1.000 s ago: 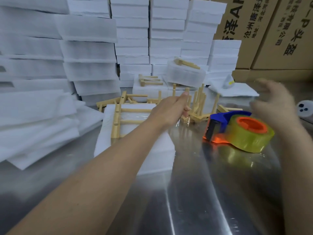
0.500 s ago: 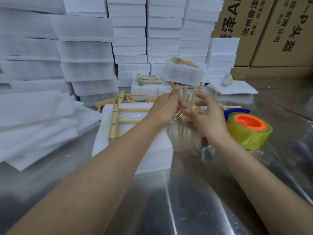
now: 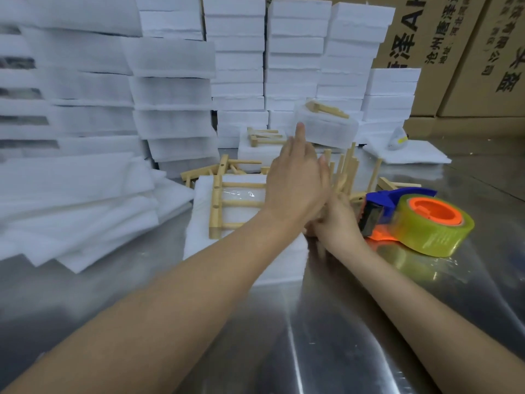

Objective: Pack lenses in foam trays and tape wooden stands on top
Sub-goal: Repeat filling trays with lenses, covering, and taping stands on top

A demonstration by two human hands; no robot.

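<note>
Hands (image 3: 312, 200), two, over one tray (image 3: 204, 240)

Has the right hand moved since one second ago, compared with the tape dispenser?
Yes. The right hand came left from above the tape dispenser and now sits beside it.

Chinese print "沧州唐泽" and large "A" on cardboard boxes (image 3: 409, 38)

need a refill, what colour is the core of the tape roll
Orange, inside the yellowish clear tape roll on its blue dispenser; head view.
</note>
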